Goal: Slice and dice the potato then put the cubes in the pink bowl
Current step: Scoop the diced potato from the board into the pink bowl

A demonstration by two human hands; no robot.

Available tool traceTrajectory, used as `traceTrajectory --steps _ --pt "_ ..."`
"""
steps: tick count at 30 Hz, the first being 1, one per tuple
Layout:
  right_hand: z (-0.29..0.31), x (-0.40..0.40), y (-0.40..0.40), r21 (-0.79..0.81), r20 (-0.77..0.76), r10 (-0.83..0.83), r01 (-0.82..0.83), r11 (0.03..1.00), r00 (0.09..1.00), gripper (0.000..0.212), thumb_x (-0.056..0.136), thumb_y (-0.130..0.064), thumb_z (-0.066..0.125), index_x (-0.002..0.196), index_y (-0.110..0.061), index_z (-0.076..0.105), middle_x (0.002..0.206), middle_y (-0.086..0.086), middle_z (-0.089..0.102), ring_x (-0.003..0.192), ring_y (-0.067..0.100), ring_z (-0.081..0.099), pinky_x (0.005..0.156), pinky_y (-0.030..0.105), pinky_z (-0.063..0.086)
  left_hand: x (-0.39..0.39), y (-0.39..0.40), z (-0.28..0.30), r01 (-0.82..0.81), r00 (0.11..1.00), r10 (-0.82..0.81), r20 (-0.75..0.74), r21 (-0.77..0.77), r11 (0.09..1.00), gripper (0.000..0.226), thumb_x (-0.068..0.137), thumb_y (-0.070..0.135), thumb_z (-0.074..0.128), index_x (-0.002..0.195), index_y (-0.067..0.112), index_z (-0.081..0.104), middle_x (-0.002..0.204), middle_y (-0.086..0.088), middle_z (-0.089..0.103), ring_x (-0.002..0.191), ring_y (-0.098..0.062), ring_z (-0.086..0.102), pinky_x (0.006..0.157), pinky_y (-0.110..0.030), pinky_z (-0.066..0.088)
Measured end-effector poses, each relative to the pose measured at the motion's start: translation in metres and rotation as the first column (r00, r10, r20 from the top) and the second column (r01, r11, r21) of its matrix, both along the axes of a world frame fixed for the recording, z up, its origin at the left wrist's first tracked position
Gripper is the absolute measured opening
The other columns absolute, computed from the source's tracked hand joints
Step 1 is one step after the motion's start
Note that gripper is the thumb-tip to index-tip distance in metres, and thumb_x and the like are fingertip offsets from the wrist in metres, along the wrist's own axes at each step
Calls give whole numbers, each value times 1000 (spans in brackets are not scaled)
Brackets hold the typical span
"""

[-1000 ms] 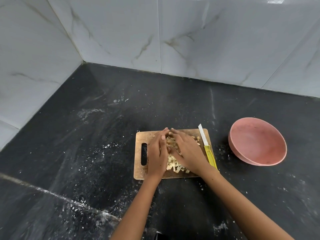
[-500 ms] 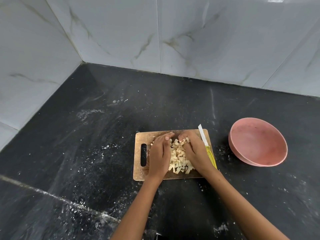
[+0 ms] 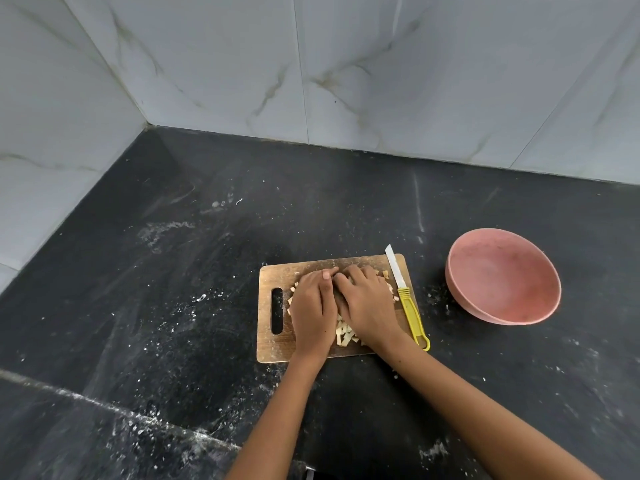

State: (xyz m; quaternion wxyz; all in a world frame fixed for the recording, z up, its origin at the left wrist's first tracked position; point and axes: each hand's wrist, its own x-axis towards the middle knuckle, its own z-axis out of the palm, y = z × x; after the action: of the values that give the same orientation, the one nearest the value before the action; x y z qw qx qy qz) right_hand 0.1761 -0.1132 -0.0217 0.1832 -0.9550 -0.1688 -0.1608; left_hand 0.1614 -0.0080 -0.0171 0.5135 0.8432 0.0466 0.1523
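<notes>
Now, potato cubes [image 3: 346, 336] under both cupped hands

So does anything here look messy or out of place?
A little. The knife lies at the cutting board's right edge with its yellow handle end hanging off. A few potato cubes have strayed from the pile under both hands. White crumbs and smears speckle the dark counter. The pink bowl sits upright and looks empty.

My left hand [image 3: 311, 306] and right hand [image 3: 367, 306] cup the potato cubes [image 3: 346, 336] together on the wooden cutting board [image 3: 273, 351], the yellow-handled knife [image 3: 408, 306] lying along its right edge, the pink bowl [image 3: 504, 282] further right on the dark counter [image 3: 173, 271].
</notes>
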Motion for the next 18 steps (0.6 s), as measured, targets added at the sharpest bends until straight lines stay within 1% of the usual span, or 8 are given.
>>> traceTrajectory --steps 4,6,8,10,12,15,17,18 --pt "2 6 0 125 34 -67 62 990 997 32 94 -33 44 74 -15 63 70 -2 59 60 15 51 44 27 38 0 2 -1 21 1000 -22 21 18 1000 50 102 37 27 105 12 70 100 11 67 99 8 56 86 -7 40" --pt "6 11 -2 256 31 -111 100 961 993 37 95 -31 47 66 -14 62 60 -3 56 52 10 46 43 25 35 -1 2 0 32 999 -32 23 17 999 51 102 38 27 107 11 70 101 7 69 100 3 58 87 -10 42" --pt "16 17 -4 436 -53 -165 172 884 985 42 96 -28 48 58 -13 55 52 -4 50 47 8 39 44 26 31 -1 2 2 55 998 -56 20 31 998 51 102 40 29 106 11 69 101 7 69 99 0 59 87 -11 42" --pt "29 22 -4 649 -241 -146 271 711 960 46 96 -23 52 52 -12 45 47 -3 41 45 9 32 44 27 28 -1 3 5 82 996 -83 13 90 993 46 101 40 32 102 12 69 99 5 68 97 -2 59 87 -15 45" --pt "40 25 -3 758 -404 -100 393 520 909 45 95 -19 54 52 -6 43 48 2 38 47 9 32 47 24 29 0 4 5 103 995 -104 1 129 986 42 101 38 34 100 12 68 97 5 68 95 -5 59 87 -24 47" --pt "54 29 -5 769 -603 -4 584 261 797 38 90 -20 55 57 -2 46 56 9 43 54 17 39 63 28 40 2 3 9 92 996 -92 -2 114 989 40 102 37 36 104 13 67 98 6 67 96 -7 60 87 -32 49" --pt "63 31 -9 685 -727 144 725 73 672 32 89 -19 56 61 -7 49 56 6 47 50 14 43 55 27 41 4 1 11 80 997 -80 0 103 991 36 103 34 39 107 13 68 99 6 68 96 -8 61 87 -35 50" --pt "66 31 -12 634 -755 227 773 15 615 30 89 -18 57 61 -10 51 54 3 49 47 12 43 49 24 39 3 0 11 82 997 -83 3 100 992 33 103 31 40 106 13 68 98 6 67 95 -8 61 86 -35 50"
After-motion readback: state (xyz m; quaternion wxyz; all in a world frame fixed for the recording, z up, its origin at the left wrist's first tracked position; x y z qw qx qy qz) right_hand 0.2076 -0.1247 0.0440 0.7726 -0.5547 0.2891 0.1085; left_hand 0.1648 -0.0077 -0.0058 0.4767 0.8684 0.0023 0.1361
